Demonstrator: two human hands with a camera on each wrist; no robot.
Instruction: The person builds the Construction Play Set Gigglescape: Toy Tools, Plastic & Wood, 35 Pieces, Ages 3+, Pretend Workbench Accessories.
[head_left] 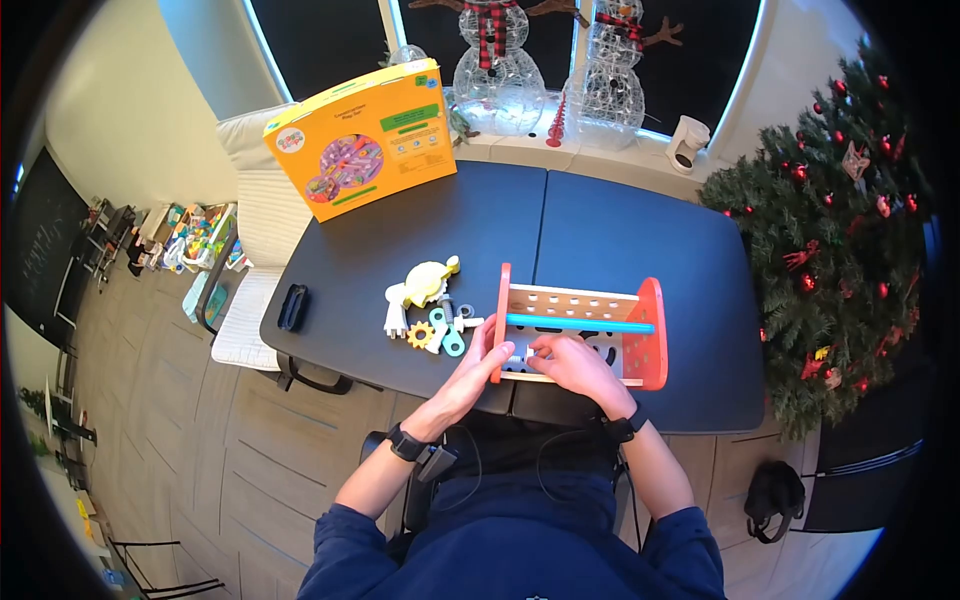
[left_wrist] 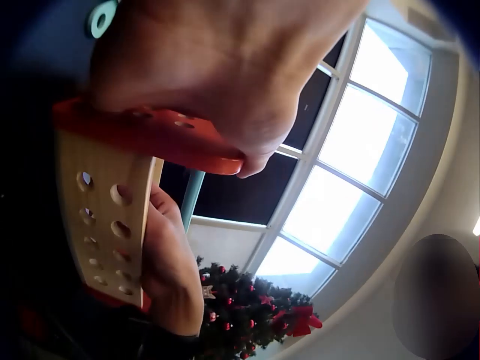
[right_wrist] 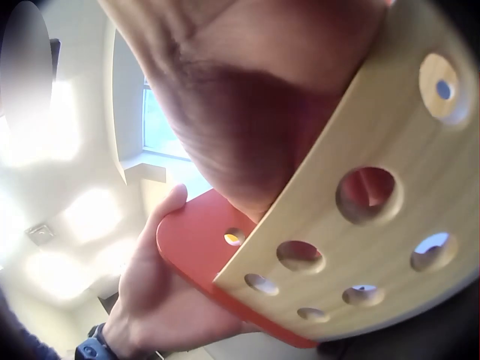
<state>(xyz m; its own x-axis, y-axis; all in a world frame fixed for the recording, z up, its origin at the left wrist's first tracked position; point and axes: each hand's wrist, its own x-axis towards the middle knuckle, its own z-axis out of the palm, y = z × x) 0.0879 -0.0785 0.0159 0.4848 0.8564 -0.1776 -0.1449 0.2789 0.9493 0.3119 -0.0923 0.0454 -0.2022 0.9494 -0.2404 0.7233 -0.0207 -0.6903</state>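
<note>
A toy toolbox has red end panels (head_left: 652, 335), pale wooden sides with round holes (right_wrist: 337, 247) and a blue handle bar (head_left: 580, 325). My left hand (head_left: 472, 372) grips its left end panel, thumb over the inner face and fingers along the outside. Reaching inside the box, my right hand (head_left: 580, 368) has its curled fingertips on a small whitish piece (head_left: 530, 353) close to that panel. Its exact shape is mostly covered by the fingers. In the right wrist view, the wooden side hides the right fingertips.
Left of the toolbox lie toy parts: a yellow gear (head_left: 420, 335), a teal link (head_left: 453, 343) and a pale yellow piece (head_left: 428, 282). A yellow box (head_left: 370, 140) stands at the table's back left; a dark case (head_left: 293, 307) lies at the left edge. A decorated tree (head_left: 820, 240) borders the right.
</note>
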